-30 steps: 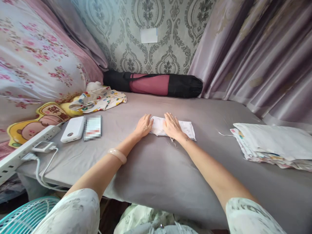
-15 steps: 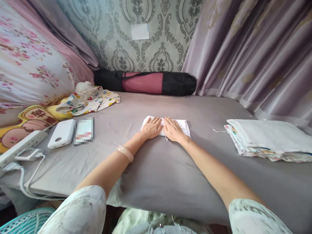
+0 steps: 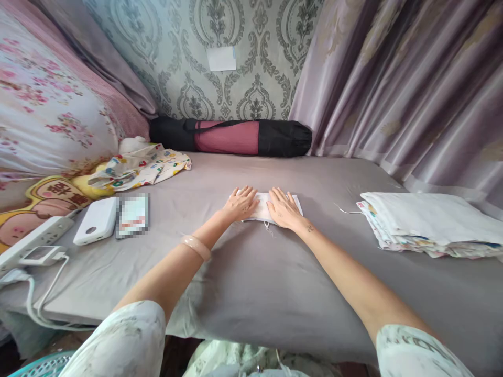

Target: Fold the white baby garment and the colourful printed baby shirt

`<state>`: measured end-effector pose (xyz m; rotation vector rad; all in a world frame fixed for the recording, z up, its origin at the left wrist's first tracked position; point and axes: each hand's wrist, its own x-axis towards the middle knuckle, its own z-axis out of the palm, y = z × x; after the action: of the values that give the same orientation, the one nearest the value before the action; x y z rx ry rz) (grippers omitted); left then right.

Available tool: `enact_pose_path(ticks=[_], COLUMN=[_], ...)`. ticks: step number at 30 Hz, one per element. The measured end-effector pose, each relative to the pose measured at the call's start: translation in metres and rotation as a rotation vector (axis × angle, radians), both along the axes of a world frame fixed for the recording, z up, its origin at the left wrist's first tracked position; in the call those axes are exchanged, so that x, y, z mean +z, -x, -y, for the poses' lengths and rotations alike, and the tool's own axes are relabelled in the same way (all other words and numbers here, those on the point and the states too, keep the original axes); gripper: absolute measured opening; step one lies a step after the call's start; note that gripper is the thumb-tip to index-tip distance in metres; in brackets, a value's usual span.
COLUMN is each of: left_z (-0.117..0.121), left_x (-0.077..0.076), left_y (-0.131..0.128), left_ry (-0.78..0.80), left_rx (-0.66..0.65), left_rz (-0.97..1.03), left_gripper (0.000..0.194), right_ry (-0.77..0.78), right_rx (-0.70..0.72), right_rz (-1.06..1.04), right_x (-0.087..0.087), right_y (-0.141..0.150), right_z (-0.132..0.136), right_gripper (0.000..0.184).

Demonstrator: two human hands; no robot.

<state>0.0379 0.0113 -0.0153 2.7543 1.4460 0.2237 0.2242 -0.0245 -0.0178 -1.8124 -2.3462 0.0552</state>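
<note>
On the middle of the grey sheet [image 3: 243, 283] lies a small folded white cloth [image 3: 260, 209], and we rest both hands on it. Our left hand [image 3: 242, 203] covers its left end and our right hand [image 3: 283, 207] lies towards its right end, with a strip of cloth showing between. Our fingers are stretched out flat, pinching nothing. A string [image 3: 268, 226] pokes from its near edge. Well apart to the right is a stack [image 3: 424, 217]; at the far side, a long bag [image 3: 231, 138].

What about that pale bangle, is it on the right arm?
No, the pale bangle circles the left forearm, whose hand lies on the folded white cloth.
</note>
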Motion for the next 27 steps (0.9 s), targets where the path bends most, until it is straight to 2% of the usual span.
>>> enact_pose_path(ticks=[9,21,27], left_z=[0.0,-0.004,-0.013], left_x=[-0.015,-0.014,-0.011], left_y=[-0.002,0.005,0.019], left_ry=[0.018,0.008,0.047], left_rx=[-0.017,-0.031,0.041], left_rz=[-0.035,-0.029,-0.018], left_gripper=[0.055,0.053,0.055], right_ry=[0.049,0.1,0.102], right_rx=[-0.038,-0.044,-0.092], right_rz=[0.004,0.006,0.03], right_x=[-0.009,-0.002,0.005], right_y=[-0.003,-0.012,-0.032], right_z=[0.002,0.002,0.003], right_gripper=[0.057,0.058,0.062])
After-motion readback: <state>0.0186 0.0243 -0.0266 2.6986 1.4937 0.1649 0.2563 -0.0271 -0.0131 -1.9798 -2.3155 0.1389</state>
